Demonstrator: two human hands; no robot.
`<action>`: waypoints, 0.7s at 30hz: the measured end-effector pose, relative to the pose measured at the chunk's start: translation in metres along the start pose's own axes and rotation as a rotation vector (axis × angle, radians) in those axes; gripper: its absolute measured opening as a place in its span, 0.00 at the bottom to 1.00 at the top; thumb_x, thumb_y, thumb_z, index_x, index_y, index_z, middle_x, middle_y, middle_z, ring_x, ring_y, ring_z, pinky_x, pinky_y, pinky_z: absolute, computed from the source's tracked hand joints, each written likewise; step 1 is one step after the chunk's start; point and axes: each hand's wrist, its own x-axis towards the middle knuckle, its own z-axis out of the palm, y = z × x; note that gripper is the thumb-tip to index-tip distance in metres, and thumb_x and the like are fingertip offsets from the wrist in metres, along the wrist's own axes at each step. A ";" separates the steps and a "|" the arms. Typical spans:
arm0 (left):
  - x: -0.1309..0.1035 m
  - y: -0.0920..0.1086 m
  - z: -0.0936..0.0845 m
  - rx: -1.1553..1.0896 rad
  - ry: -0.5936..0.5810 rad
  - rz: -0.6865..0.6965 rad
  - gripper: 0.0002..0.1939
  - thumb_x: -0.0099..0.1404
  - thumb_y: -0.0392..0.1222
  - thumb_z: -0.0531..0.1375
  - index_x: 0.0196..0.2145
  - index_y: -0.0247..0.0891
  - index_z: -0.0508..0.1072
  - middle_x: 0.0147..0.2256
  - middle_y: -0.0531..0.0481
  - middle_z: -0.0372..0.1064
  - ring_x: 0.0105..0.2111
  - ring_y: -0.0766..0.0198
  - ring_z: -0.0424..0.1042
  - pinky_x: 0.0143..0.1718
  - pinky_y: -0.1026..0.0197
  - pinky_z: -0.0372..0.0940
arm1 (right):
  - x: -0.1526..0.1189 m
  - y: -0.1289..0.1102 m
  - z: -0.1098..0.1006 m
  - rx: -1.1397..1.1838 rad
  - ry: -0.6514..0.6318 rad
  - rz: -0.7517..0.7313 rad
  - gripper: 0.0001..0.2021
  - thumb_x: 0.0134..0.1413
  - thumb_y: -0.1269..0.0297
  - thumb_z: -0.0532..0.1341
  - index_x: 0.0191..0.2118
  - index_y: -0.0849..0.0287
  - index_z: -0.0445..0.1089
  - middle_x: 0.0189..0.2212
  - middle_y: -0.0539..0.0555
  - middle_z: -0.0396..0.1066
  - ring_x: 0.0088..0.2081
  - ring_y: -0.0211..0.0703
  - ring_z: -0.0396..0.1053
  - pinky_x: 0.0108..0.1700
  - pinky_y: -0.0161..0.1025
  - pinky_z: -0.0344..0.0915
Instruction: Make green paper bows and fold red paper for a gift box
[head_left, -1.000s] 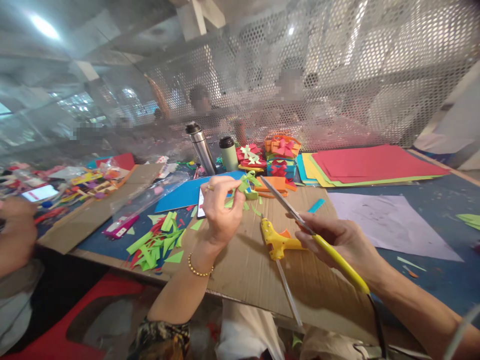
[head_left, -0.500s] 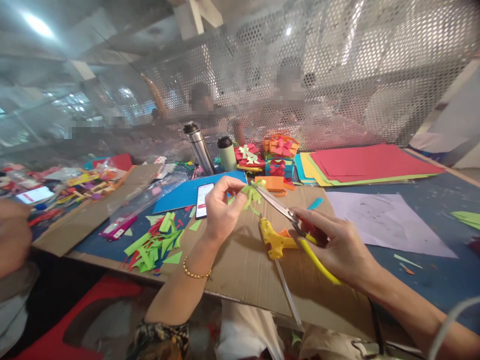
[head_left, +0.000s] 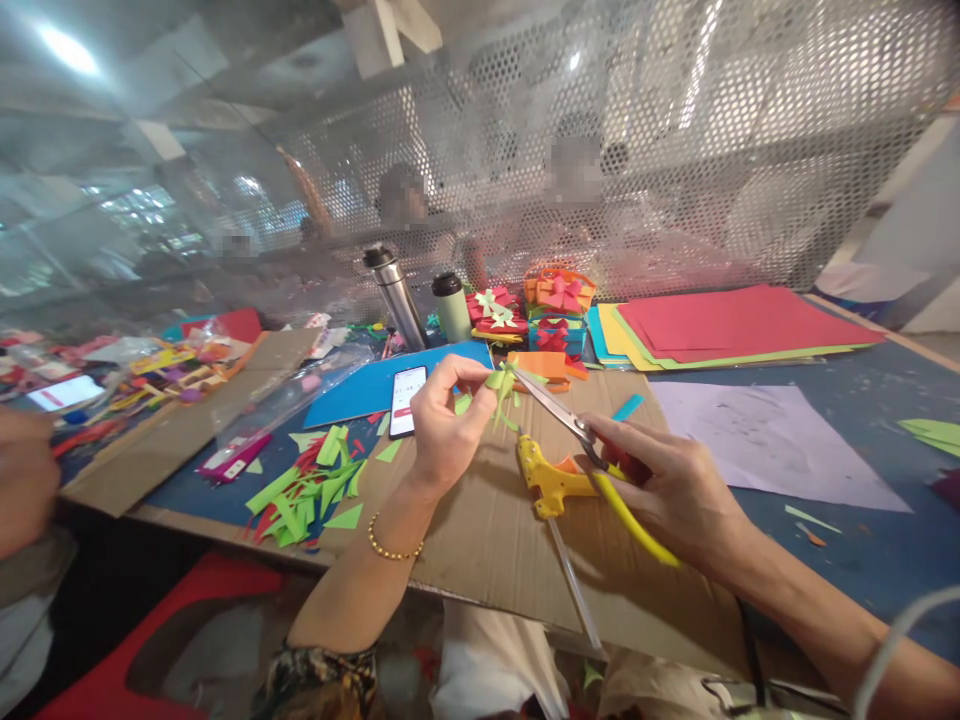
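The left hand point(head_left: 454, 425) pinches a green paper bow point(head_left: 501, 380) over the cardboard point(head_left: 480, 545) on the desk point(head_left: 877, 410); loose strips trail toward 5 o'clock. The right hand point(head_left: 667, 485), apart from the left, is wrapped around yellow-handled scissors point(head_left: 553, 407), their long axis running from 4 o'clock to blade tips pointing at 10, against the bow. Below, the glue gun's point(head_left: 551, 485) nozzle points toward 11.

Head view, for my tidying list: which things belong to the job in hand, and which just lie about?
In the job:
green paper piece, in the left hand
scissors, in the right hand
glue gun, perhaps

Probably lying about:
steel flask
phone by the left hand
lavender sheet
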 end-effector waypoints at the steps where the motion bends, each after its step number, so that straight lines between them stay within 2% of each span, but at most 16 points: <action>1: 0.000 0.000 0.000 0.006 -0.002 -0.001 0.04 0.65 0.37 0.64 0.31 0.42 0.75 0.30 0.51 0.74 0.31 0.64 0.71 0.33 0.58 0.66 | 0.000 0.000 -0.001 0.009 -0.002 0.007 0.17 0.65 0.55 0.61 0.51 0.57 0.81 0.22 0.47 0.66 0.20 0.34 0.54 0.23 0.34 0.54; 4: 0.001 -0.001 -0.001 0.003 0.002 -0.025 0.03 0.64 0.37 0.64 0.31 0.43 0.75 0.30 0.51 0.75 0.31 0.64 0.71 0.34 0.58 0.66 | 0.000 -0.001 -0.001 0.068 -0.005 0.054 0.17 0.63 0.54 0.63 0.49 0.58 0.82 0.20 0.46 0.62 0.20 0.34 0.53 0.24 0.35 0.56; 8: 0.003 -0.004 -0.001 -0.041 0.018 -0.106 0.03 0.60 0.39 0.66 0.29 0.42 0.75 0.28 0.51 0.74 0.29 0.64 0.70 0.32 0.59 0.66 | -0.003 0.001 0.003 0.222 0.011 0.231 0.21 0.59 0.47 0.66 0.46 0.59 0.83 0.22 0.47 0.62 0.23 0.35 0.56 0.26 0.35 0.56; 10: 0.005 -0.004 -0.002 -0.091 0.009 -0.198 0.04 0.58 0.41 0.67 0.29 0.42 0.75 0.28 0.51 0.73 0.28 0.65 0.69 0.31 0.60 0.66 | -0.002 0.007 0.002 0.282 0.039 0.272 0.24 0.57 0.43 0.67 0.48 0.58 0.83 0.25 0.48 0.66 0.25 0.36 0.59 0.27 0.35 0.58; 12: 0.007 -0.006 -0.002 -0.214 -0.023 -0.362 0.06 0.55 0.41 0.67 0.29 0.42 0.74 0.27 0.53 0.72 0.27 0.67 0.68 0.29 0.61 0.65 | 0.002 0.016 -0.003 0.285 0.091 0.281 0.26 0.57 0.42 0.66 0.51 0.57 0.81 0.30 0.51 0.70 0.28 0.39 0.64 0.31 0.37 0.63; 14: 0.009 -0.008 -0.002 -0.382 -0.097 -0.568 0.08 0.50 0.42 0.67 0.28 0.41 0.72 0.25 0.55 0.70 0.24 0.68 0.66 0.28 0.62 0.64 | 0.011 0.029 -0.015 0.159 0.140 0.310 0.27 0.59 0.42 0.64 0.54 0.58 0.79 0.34 0.55 0.74 0.32 0.42 0.68 0.36 0.40 0.66; 15: 0.010 -0.009 -0.002 -0.451 -0.141 -0.654 0.09 0.49 0.42 0.68 0.27 0.41 0.71 0.24 0.56 0.68 0.24 0.69 0.65 0.27 0.63 0.63 | 0.017 0.036 -0.023 0.021 0.131 0.339 0.27 0.60 0.44 0.63 0.56 0.59 0.78 0.36 0.56 0.75 0.32 0.43 0.69 0.36 0.40 0.66; 16: 0.011 -0.010 -0.003 -0.499 -0.182 -0.718 0.10 0.48 0.42 0.68 0.27 0.41 0.70 0.24 0.57 0.67 0.23 0.69 0.65 0.27 0.63 0.63 | 0.022 0.044 -0.030 -0.218 0.100 0.384 0.25 0.61 0.48 0.62 0.57 0.58 0.77 0.35 0.56 0.75 0.31 0.44 0.69 0.34 0.40 0.64; 17: 0.012 -0.012 -0.003 -0.524 -0.216 -0.756 0.11 0.47 0.42 0.68 0.27 0.41 0.69 0.24 0.57 0.67 0.23 0.69 0.65 0.27 0.63 0.63 | 0.027 0.051 -0.038 -0.483 0.031 0.431 0.23 0.61 0.50 0.61 0.57 0.54 0.76 0.37 0.57 0.76 0.32 0.45 0.69 0.33 0.41 0.62; 19: 0.014 -0.014 -0.003 -0.533 -0.249 -0.778 0.11 0.48 0.42 0.68 0.27 0.41 0.69 0.24 0.56 0.68 0.24 0.69 0.66 0.27 0.63 0.63 | 0.034 0.065 -0.051 -0.625 -0.030 0.476 0.22 0.60 0.55 0.63 0.57 0.57 0.77 0.42 0.63 0.77 0.34 0.50 0.71 0.32 0.43 0.57; 21: 0.014 -0.016 -0.002 -0.536 -0.263 -0.781 0.10 0.48 0.41 0.68 0.28 0.41 0.70 0.25 0.55 0.69 0.24 0.68 0.67 0.28 0.63 0.64 | 0.036 0.076 -0.059 -0.681 -0.110 0.502 0.19 0.60 0.56 0.63 0.53 0.57 0.79 0.41 0.66 0.78 0.34 0.51 0.71 0.32 0.43 0.55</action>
